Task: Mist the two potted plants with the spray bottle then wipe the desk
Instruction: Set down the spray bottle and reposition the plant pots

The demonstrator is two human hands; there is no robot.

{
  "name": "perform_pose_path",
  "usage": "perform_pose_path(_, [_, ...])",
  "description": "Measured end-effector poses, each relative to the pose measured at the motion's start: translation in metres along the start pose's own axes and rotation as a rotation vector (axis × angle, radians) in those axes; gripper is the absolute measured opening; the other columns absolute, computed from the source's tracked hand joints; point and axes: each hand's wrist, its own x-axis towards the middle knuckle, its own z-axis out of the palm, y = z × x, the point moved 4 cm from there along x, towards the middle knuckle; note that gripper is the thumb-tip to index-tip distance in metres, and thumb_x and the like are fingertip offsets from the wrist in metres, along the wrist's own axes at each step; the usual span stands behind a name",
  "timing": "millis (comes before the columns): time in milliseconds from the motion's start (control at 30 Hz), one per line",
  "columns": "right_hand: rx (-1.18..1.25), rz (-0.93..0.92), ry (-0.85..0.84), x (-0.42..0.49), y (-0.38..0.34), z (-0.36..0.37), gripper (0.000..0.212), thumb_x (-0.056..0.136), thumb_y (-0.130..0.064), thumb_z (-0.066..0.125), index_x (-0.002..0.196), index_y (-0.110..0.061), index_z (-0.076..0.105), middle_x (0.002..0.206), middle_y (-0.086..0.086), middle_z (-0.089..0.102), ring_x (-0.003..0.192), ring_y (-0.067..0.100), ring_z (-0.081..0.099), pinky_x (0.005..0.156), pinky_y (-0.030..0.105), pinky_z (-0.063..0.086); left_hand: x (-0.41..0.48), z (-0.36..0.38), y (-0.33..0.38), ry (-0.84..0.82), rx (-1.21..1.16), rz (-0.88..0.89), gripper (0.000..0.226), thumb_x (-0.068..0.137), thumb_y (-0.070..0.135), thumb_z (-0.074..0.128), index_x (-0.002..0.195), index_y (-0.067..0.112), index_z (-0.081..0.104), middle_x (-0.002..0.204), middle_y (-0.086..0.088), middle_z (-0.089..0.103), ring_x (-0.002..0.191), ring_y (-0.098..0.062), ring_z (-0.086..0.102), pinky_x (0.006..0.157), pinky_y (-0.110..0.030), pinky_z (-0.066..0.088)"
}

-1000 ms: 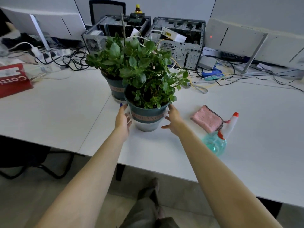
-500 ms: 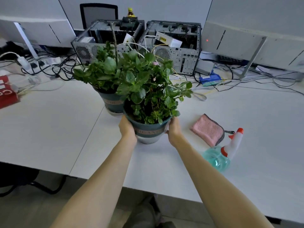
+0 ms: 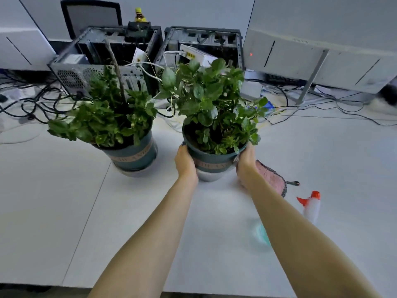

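near pot: on table, right of far pot, apart; soil-heavy, I judged, rigid wall, leaves fragile.
grip: left hand and right hand each wrapped against the wall below the rim.
spray bottle: lay by my right forearm; light, I judged; neck is the hold.
cloth: soft, behind right wrist.

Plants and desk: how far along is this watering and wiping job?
Early. Both hands, left hand and right hand, grip the right pot beside the left pot. The spray bottle and pink cloth lie untouched, so misting and wiping the desk remain.
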Motion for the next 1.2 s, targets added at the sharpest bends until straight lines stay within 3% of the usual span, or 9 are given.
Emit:
perform_pose_path(133, [-0.003,0.008,0.045,0.003,0.0,0.0,0.03,0.086,-0.03,0.034,0.09,-0.022,0.063,0.117,0.014,0.063,0.118,0.028,0.054,0.106,0.043,0.042,0.009,0.0,-0.006,-0.07,0.074,-0.005,0.042,0.088,0.036,0.038,0.119,0.023,0.063,0.124,0.0,0.066,0.118,-0.019,0.057,0.106,-0.044,0.044])
perform_pose_path(333, [-0.021,-0.032,0.047,-0.004,0.001,-0.002,0.042,0.099,-0.032,0.027,0.124,-0.012,0.055,0.134,0.011,0.054,0.123,0.022,0.048,0.112,0.044,0.037,0.004,-0.007,-0.005,-0.077,0.079,0.014,0.039,0.091,0.034,0.038,0.126,0.037,0.057,0.132,0.009,0.06,0.124,-0.015,0.052,0.107,-0.046,0.042])
perform_pose_path(500, [-0.24,-0.036,0.027,-0.013,0.02,-0.011,0.045,0.103,-0.038,0.022,0.144,-0.025,0.034,0.149,0.005,0.039,0.138,0.025,0.037,0.112,0.053,0.035,-0.007,-0.028,-0.024,0.086,0.069,-0.075,0.047,0.1,0.017,0.033,0.145,0.027,0.032,0.148,-0.005,0.041,0.13,-0.025,0.048,0.108,-0.043,0.042])
perform_pose_path(667, [-0.289,0.0,0.017,-0.054,0.058,-0.029,0.052,0.097,-0.044,0.034,0.143,-0.019,0.035,0.147,0.008,0.044,0.135,0.025,0.042,0.11,0.055,0.036,-0.038,-0.03,-0.062,0.01,0.351,-0.253,0.032,0.098,0.016,0.038,0.127,0.008,0.05,0.107,-0.011,0.063,0.094,-0.027,0.064,0.092,-0.038,0.054])
perform_pose_path(767, [-0.297,-0.009,-0.003,-0.082,0.071,-0.044,0.044,0.099,-0.036,0.037,0.136,-0.012,0.042,0.134,0.006,0.051,0.126,0.021,0.047,0.11,0.054,0.037,-0.062,-0.024,-0.078,-0.128,0.474,-0.254,0.022,0.098,0.014,0.037,0.111,0.008,0.054,0.1,-0.013,0.062,0.08,-0.025,0.063,0.076,-0.033,0.054])
perform_pose_path(900, [-0.452,-0.099,-0.071,-0.108,0.07,-0.068,0.034,0.102,-0.021,0.041,0.131,-0.006,0.048,0.112,0.0,0.05,0.107,0.015,0.046,0.095,0.026,0.038,-0.087,-0.021,-0.093,-0.273,0.492,-0.252,0.022,0.097,0.006,0.035,0.081,0.012,0.049,0.076,-0.012,0.058,0.06,-0.022,0.05,0.056,-0.027,0.038])
perform_pose_path(967, [-0.548,-0.1,-0.106,-0.118,0.069,-0.079,0.036,0.101,-0.023,0.043,0.134,-0.01,0.048,0.113,-0.003,0.049,0.105,0.011,0.046,0.089,0.017,0.032,-0.093,-0.024,-0.101,-0.282,0.506,-0.247,0.024,0.097,0.007,0.036,0.076,0.013,0.048,0.074,-0.009,0.058,0.061,-0.022,0.051,0.057,-0.027,0.039])
perform_pose_path(1067, [-0.556,-0.051,-0.102,-0.127,0.074,-0.092,0.036,0.1,-0.029,0.045,0.132,-0.015,0.05,0.112,-0.004,0.054,0.101,0.015,0.052,0.088,0.03,0.041,-0.101,-0.029,-0.112,-0.293,0.514,-0.247,0.018,0.096,0.008,0.038,0.084,0.011,0.051,0.078,-0.01,0.06,0.064,-0.021,0.055,0.059,-0.026,0.043])
perform_pose_path(1200, [-0.566,0.042,-0.038,-0.138,0.091,-0.113,0.028,0.096,-0.028,0.052,0.1,-0.003,0.065,0.091,0.005,0.066,0.083,0.02,0.063,0.073,0.035,0.051,-0.11,-0.028,-0.125,-0.343,0.556,-0.219,0.017,0.096,0.013,0.038,0.088,0.012,0.053,0.097,-0.014,0.063,0.07,-0.02,0.059,0.062,-0.027,0.047])
